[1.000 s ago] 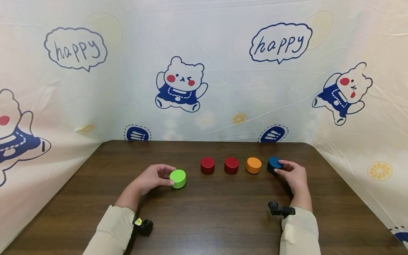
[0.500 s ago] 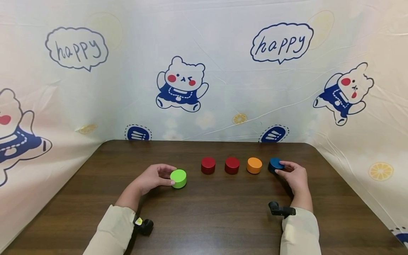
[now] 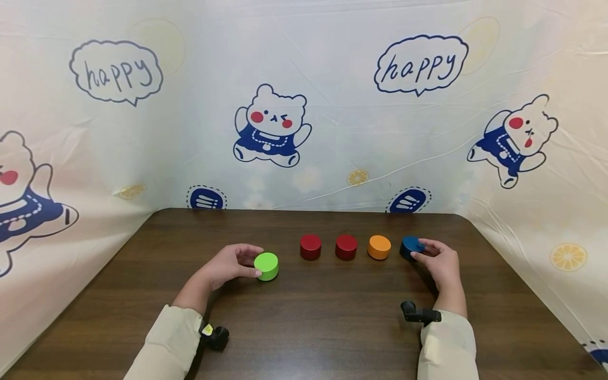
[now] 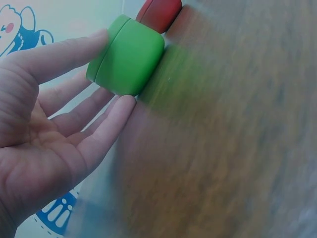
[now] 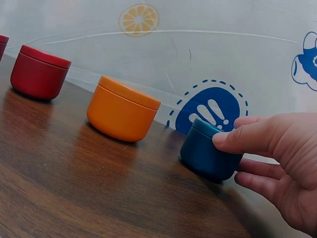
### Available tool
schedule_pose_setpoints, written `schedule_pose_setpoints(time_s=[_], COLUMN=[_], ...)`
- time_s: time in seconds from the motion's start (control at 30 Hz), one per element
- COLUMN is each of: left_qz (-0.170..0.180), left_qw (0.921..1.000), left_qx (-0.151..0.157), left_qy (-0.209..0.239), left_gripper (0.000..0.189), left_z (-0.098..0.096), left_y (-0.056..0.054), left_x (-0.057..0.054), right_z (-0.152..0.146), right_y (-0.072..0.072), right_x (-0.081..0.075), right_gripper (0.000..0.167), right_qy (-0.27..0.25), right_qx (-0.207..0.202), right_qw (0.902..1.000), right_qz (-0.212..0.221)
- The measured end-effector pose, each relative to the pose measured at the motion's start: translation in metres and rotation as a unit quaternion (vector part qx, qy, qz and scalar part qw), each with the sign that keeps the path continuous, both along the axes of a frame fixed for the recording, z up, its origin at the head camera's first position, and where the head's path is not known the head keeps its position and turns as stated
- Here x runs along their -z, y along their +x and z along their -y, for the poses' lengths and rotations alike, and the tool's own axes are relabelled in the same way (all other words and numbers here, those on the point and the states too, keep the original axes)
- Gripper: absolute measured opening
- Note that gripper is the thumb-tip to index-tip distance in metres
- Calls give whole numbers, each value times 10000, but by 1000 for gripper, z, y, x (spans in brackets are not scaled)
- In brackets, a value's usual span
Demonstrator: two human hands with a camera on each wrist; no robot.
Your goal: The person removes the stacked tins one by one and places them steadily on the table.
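A small round lidded green tin [image 3: 266, 266] stands at centre left of the table, and my left hand [image 3: 232, 267] grips its left side between thumb and fingers. The left wrist view shows the thumb against the lid edge of the green tin [image 4: 129, 57] and the fingertips by its lower side. At the right end of a row, my right hand [image 3: 439, 263] holds a matching blue tin [image 3: 411, 248] by its right side. In the right wrist view the thumb lies on the rim of the blue tin [image 5: 208, 156], which sits on the tabletop; some fingers are hidden behind it.
Between the hands, two red tins [image 3: 311, 247] and an orange tin [image 3: 379, 247] stand spaced along the brown wooden table [image 3: 313, 322]. A printed cloth [image 3: 332, 132] rises behind the table's far edge. Each wrist carries a small black camera [image 3: 420, 313].
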State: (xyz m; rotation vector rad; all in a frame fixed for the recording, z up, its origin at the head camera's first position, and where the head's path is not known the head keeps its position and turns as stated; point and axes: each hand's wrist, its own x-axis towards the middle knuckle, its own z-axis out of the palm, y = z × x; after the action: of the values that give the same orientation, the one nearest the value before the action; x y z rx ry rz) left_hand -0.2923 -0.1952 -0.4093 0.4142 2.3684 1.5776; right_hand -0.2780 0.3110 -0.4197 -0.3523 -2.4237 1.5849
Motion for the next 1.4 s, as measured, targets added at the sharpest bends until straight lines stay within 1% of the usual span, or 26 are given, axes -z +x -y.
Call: schedule_pose_setpoints(time_s=[0.13, 0.3, 0.57, 0.77, 0.93, 1.2, 1.3, 1.4], left_qz=[-21, -129, -193, -228, -253, -314, -376, -384], left_qw=[10000, 9997, 9993, 9991, 9989, 9986, 9981, 9974], left_qx=[-17, 31, 41, 16, -16, -160, -206, -351], left_qy=[-78, -191, -319, -345, -405, -406, -445, -507], left_gripper=[61, 59, 56, 55, 55, 55, 56, 56], left_z=[-1, -3, -4, -5, -7, -7, -7, -9], left_y=[0, 1, 2, 2, 2, 4, 3, 2], left_x=[-1, -2, -3, -3, -3, -3, -3, -2], right_z=[1, 0, -3, -3, -3, 1, 1, -1], right_y=[0, -1, -2, -2, 1, 0, -1, -1], right_x=[0, 1, 2, 2, 1, 1, 0, -1], right_gripper=[51, 50, 61, 61, 59, 59, 59, 58], right_qy=[-26, 24, 74, 141, 288, 344, 466, 615], right_qx=[20, 48, -79, -63, -14, -78, -94, -125], right_qw=[10000, 9999, 9997, 9997, 9994, 9991, 9985, 9976], right_qz=[81, 161, 226, 215, 209, 231, 262, 298])
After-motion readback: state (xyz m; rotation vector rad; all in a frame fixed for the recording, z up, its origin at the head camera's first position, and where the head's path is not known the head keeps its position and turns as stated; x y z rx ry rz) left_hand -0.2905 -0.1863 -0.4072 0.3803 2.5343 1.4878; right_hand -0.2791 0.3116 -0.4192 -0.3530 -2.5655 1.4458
